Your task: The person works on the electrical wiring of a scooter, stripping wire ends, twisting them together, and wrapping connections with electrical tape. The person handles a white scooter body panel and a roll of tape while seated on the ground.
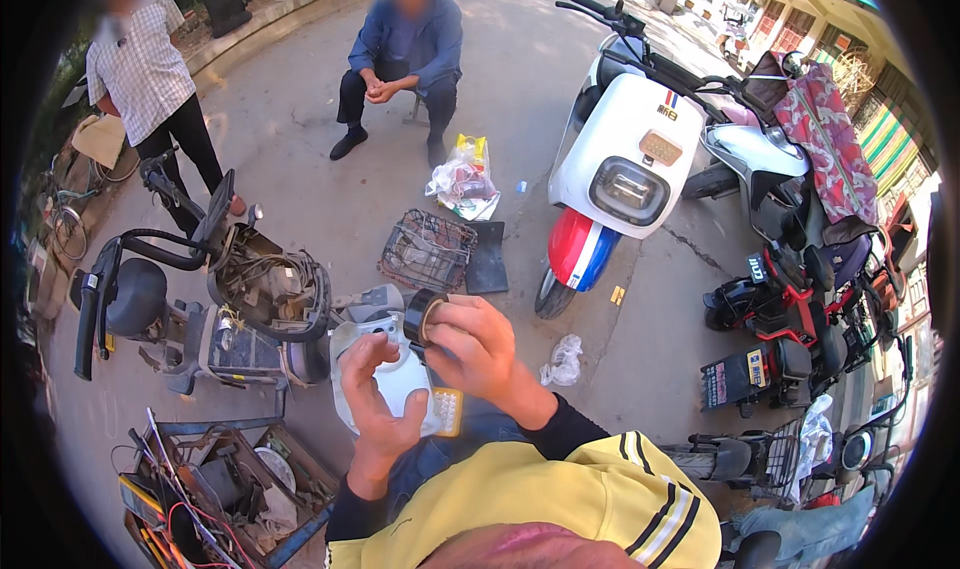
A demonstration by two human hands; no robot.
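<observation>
My right hand (472, 344) is closed around a roll of black tape (420, 319), its fingers on the roll's side and inner ring. Just to the left, my left hand (383, 399) is open, thumb apart from the fingers, with nothing visible in it. Beneath both hands lies a white moulded panel (412, 373), partly hidden by them. At its right edge sits an amber-rimmed lamp piece (447, 412) with rows of pale spots.
A stripped scooter (265, 284) with bared wiring stands left. A toolbox (235, 489) of tools and cables is lower left. Ahead are a wire basket (428, 249), a black mat (487, 257) and plastic bags (465, 181). A white scooter (620, 139) stands right; two people are opposite.
</observation>
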